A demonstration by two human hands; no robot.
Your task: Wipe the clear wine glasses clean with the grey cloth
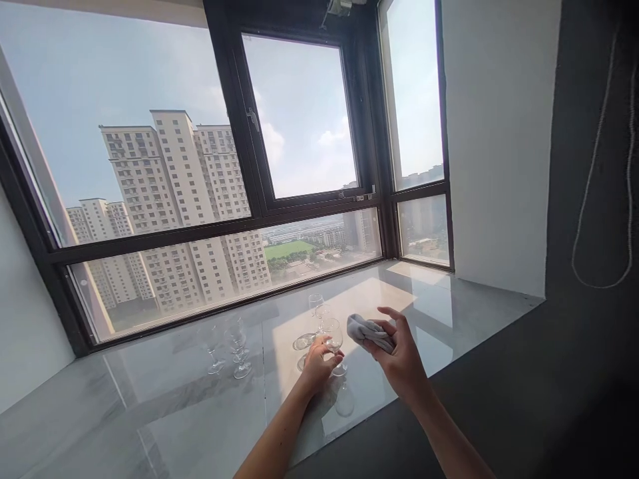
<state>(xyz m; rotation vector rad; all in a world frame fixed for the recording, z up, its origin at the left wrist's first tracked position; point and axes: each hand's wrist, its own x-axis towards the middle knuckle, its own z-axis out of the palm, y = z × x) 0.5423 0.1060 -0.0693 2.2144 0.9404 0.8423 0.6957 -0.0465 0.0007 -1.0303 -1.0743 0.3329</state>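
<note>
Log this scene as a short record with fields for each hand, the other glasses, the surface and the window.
Left hand: fingers around a clear stemmed drinking glass
Right hand: gripping a bunched whitish-grey cloth, right of that glass
Other glasses: clear stemmed glasses standing at picture left, more behind the held one; exact count unclear
Surface: glossy pale-grey sill, partly sunlit
Window: dark frame
Outside: tall beige apartment towers, a green field, blue sky with clouds

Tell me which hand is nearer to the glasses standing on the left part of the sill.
Left. The left hand, fingers around another glass, is just right of those glasses; the right hand, holding a cloth, is farther right.
</note>
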